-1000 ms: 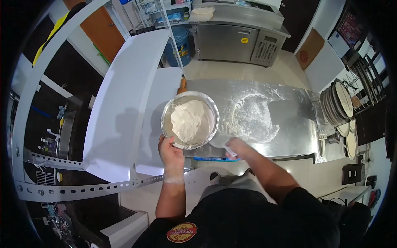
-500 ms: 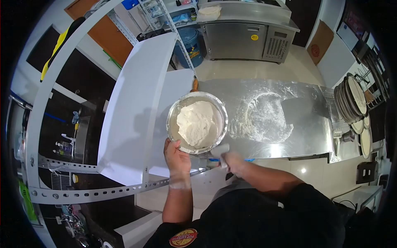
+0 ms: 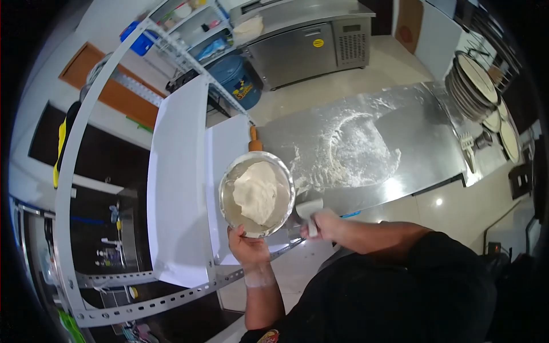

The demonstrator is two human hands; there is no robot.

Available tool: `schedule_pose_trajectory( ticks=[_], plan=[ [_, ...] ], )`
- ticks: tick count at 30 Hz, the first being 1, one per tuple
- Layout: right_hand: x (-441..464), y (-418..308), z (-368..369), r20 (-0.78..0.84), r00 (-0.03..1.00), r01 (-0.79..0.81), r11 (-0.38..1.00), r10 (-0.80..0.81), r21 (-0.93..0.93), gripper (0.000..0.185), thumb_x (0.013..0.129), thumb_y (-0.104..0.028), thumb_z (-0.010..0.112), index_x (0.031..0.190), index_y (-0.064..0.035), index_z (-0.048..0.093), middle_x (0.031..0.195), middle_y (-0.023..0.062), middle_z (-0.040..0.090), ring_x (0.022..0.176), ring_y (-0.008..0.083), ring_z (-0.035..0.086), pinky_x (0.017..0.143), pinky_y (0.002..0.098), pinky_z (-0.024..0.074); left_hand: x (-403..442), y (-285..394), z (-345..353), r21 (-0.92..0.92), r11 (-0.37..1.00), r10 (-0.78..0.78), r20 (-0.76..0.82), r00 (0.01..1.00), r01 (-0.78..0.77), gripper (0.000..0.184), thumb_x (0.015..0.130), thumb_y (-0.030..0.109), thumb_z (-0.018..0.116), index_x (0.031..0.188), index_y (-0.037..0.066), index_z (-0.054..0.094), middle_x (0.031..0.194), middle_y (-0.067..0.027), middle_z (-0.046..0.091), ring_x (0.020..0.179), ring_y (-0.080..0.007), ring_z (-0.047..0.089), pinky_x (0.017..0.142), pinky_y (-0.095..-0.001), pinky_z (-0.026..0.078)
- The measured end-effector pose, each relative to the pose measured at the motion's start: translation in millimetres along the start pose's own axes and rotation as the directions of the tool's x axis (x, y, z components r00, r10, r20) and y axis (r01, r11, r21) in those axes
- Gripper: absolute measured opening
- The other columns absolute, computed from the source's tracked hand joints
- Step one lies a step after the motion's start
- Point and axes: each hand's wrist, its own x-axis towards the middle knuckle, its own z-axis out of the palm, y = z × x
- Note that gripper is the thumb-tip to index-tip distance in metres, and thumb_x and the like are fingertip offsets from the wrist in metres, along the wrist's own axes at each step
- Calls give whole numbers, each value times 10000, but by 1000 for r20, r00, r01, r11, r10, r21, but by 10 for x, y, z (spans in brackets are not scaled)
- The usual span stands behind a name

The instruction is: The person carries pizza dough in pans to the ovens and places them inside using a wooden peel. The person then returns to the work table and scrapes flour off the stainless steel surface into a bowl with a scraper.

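A round metal bowl (image 3: 289,204) with a floury rim holds a pale mass of dough or flour (image 3: 257,192). My left hand (image 3: 248,247) grips its near edge, thumb at the rim and the other fingers partly hidden below. To the bowl's right, my right hand (image 3: 325,224) is closed on the handle of a flat, pale scraper (image 3: 309,210), whose blade points up beside the bowl. A rolling pin (image 3: 255,139) lies just beyond the bowl. White flour (image 3: 357,150) is spread over the steel table (image 3: 423,123) to the right.
White shelf panels (image 3: 177,183) and a perforated metal frame (image 3: 154,301) stand at the left. Stacked round pans (image 3: 472,86) and a slotted spatula (image 3: 468,150) are on the right. A blue bin (image 3: 235,83) and a steel counter unit (image 3: 297,54) stand beyond the table.
The view has turned, so the table appears tilted. My left hand still holds the bowl, which sits lower in view. The scraper's blade has come up clearly beside the bowl in my right hand.
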Motion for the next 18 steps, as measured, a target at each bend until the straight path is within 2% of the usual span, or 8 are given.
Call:
schedule_pose_trajectory(
  ticks=[3,6,7,9,10,13,15,18],
  plan=[
    [-144,190,-192,-35,999,-36,999,35,-25,296,962,-83,401,1222,39,472,841,254,654,620,353,677,516,473,599,82,-48,39,-20,1000,-17,39,999,18,472,782,63,538,1250,1,523,1313,-155,576,1254,-312,552,1070,-468,464],
    [704,165,-414,-103,991,101,989,-90,108,313,982,-102,392,1258,40,434,877,280,649,632,374,682,536,468,604,65,-76,137,36,999,-36,49,998,34,499,800,79,535,1288,-22,541,1312,-151,598,1210,-293,596,1058,-422,484],
    [878,125,-383,-104,991,95,989,-84,111,313,982,-102,392,1258,40,434,877,280,649,632,374,682,536,468,604,61,-83,130,41,998,-38,44,998,37,499,800,79,535,1288,-22,541,1312,-151,598,1210,-293,596,1058,-422,484],
    [1008,-130,-224,81,993,62,968,-84,245,321,1001,-138,388,1284,11,421,859,243,642,603,350,670,507,460,592,108,-120,164,43,998,-42,60,997,40,499,800,77,535,1288,-27,542,1314,-155,597,1213,-297,593,1062,-425,482],
    [848,-129,-241,80,993,64,966,-86,249,321,1001,-138,388,1284,11,421,859,243,642,603,350,670,507,460,592,128,-112,183,50,998,-49,71,996,46,499,800,76,535,1288,-29,543,1315,-157,597,1214,-299,592,1064,-427,481],
    [34,-20,-393,14,993,116,986,-119,120,323,1012,-175,391,1291,-24,454,842,211,651,603,313,672,509,432,596,167,-93,259,36,997,-76,82,994,73,478,782,61,544,1253,-19,538,1292,-165,595,1223,-307,578,1065,-449,477],
    [98,222,-957,-79,987,145,983,-137,113,311,1006,-167,406,1278,-29,463,824,204,650,589,290,656,481,402,569,168,-143,271,21,995,-102,87,991,100,468,773,53,548,1236,-14,536,1280,-168,594,1228,-311,571,1066,-459,475],
    [55,79,-1448,-178,971,167,986,-160,25,286,995,-159,446,1246,-33,498,832,212,659,581,269,646,447,363,522,217,-206,281,18,996,-84,139,987,83,459,771,44,550,1226,-16,545,1264,-166,604,1209,-310,584,1063,-453,478]
  ],
)
